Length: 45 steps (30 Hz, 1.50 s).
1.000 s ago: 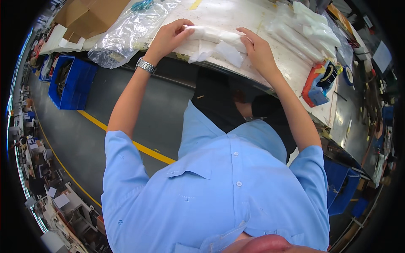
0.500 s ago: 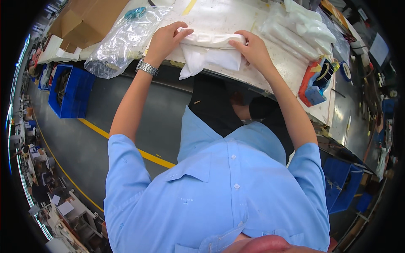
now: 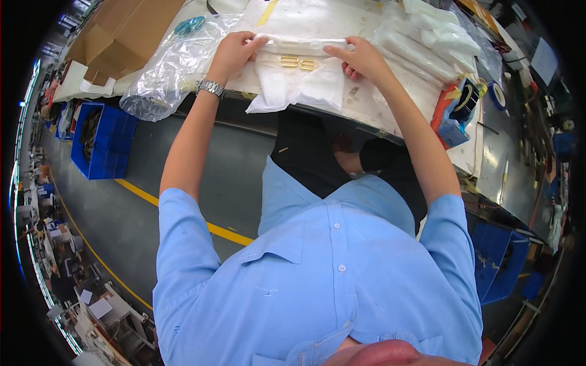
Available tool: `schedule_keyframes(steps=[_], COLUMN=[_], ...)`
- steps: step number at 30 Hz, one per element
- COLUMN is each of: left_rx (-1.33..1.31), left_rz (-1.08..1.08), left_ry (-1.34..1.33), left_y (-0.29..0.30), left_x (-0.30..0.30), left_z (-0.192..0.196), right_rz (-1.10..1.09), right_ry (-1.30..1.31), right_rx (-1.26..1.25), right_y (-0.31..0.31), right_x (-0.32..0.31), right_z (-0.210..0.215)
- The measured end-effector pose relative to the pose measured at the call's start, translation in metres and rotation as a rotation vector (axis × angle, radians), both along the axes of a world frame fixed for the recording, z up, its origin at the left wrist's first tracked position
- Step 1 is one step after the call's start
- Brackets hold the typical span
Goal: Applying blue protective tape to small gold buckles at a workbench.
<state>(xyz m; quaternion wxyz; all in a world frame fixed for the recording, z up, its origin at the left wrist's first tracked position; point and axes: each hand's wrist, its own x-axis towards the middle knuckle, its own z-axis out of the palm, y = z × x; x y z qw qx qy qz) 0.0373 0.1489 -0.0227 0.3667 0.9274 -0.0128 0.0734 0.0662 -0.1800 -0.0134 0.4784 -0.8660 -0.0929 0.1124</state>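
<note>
A white wrapping sheet lies on the bench in front of me, its near edge hanging over the front. Two small gold-coloured metal pieces, shaped like buckles, rest side by side on it. The sheet's far part is a folded or rolled strip, stretched between my hands. My left hand pinches the strip's left end between thumb and fingers. At the right end, my right hand grips it the same way, thumb on top and fingers curled.
Left on the white bench lie a clear plastic bag and an open cardboard box. White wrapped bundles fill the right side, near a red-and-blue holder and a tape roll. A blue bin stands lower left.
The rolled strip has moved away from me and been opened out, so the two gold buckle-like pieces now show on the sheet. Both hands still hold its ends.
</note>
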Motion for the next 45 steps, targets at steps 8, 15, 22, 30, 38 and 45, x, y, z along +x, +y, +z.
schedule_keyframes(steps=[8, 15, 22, 30, 38, 45], left_rx=[0.294, 0.528, 0.502, 0.372, 0.324, 0.354], left_rz=[0.096, 0.004, 0.17, -0.06, -0.228, -0.238], left_ry=[-0.294, -0.49, -0.165, -0.729, -0.533, -0.503], left_y=[-0.028, -0.049, -0.008, -0.032, -0.042, -0.012], left_x=[-0.004, -0.012, -0.015, -0.039, -0.02, -0.014], left_z=[-0.007, -0.013, 0.007, 0.033, 0.001, -0.003], right_rz=[0.0, 0.065, 0.062, 0.427, 0.367, 0.277], right_ry=[0.103, -0.117, -0.552, -0.969, -0.929, -0.722], right_rx=[0.016, -0.023, -0.361, -0.352, -0.448, -0.559], right_y=[-0.008, -0.015, -0.009, 0.044, 0.011, -0.055], right_x=[0.012, -0.018, -0.033, 0.01, 0.016, -0.004], right_z=[-0.003, -0.004, 0.012, 0.001, 0.002, 0.0])
